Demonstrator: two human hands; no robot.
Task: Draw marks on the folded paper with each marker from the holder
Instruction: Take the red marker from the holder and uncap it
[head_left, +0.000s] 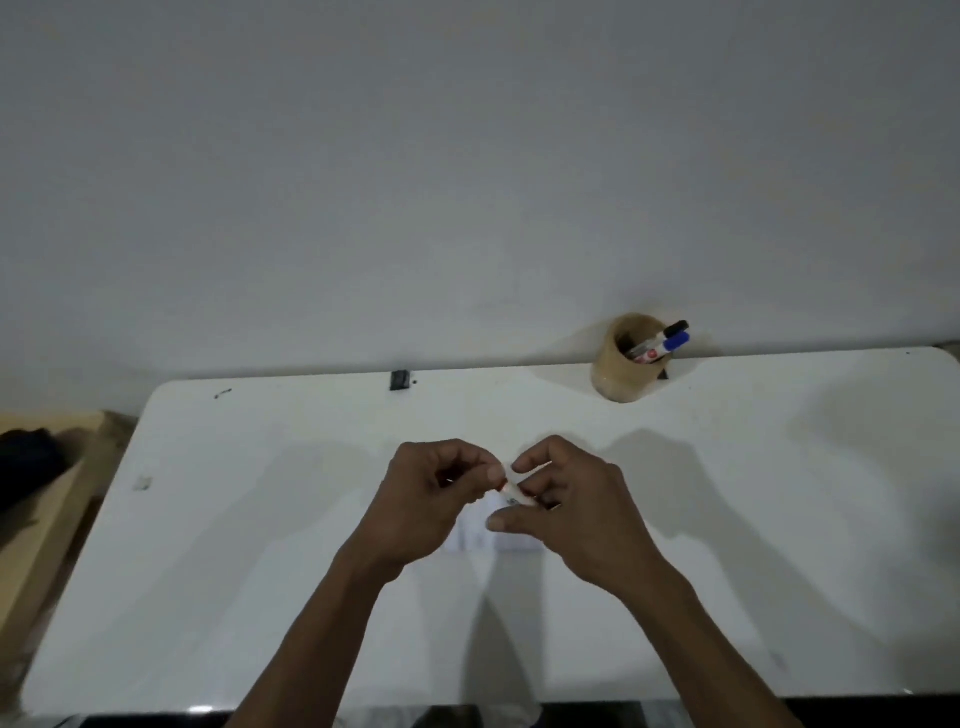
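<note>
Both hands (498, 499) gripping marker (517, 493), over paper (475, 535)

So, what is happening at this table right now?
A person holds a marker between the left hand and the right hand, just above the folded paper on the white table. It looks like the cap is being handled. Other markers stand in the holder at the back.
</note>
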